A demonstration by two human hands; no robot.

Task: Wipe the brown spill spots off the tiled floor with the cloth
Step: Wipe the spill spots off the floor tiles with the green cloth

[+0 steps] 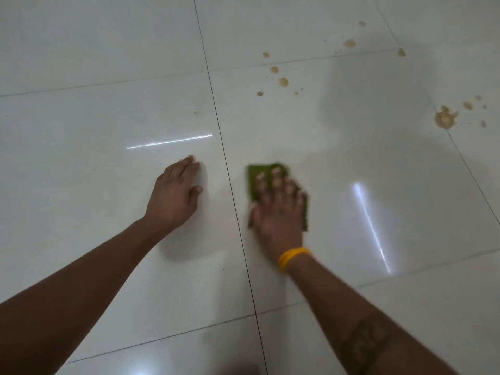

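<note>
**Cloth Pressed Flat, Spill Spots Ahead**

The left hand [176, 193] lies open, palm down on the tiled floor [81, 131], apparently as a brace for the leaning body. Just across a grout line [232, 201], the right hand [278, 207] spreads its fingers flat over the green cloth [255, 175], pressing rather than gripping, so the whole cloth bears on the tile. A yellow wristband [293, 257] circles that wrist. Farther off, the brown spill spots [283, 82] remain untouched, with a large splat [445, 119] towards the right edge.
</note>
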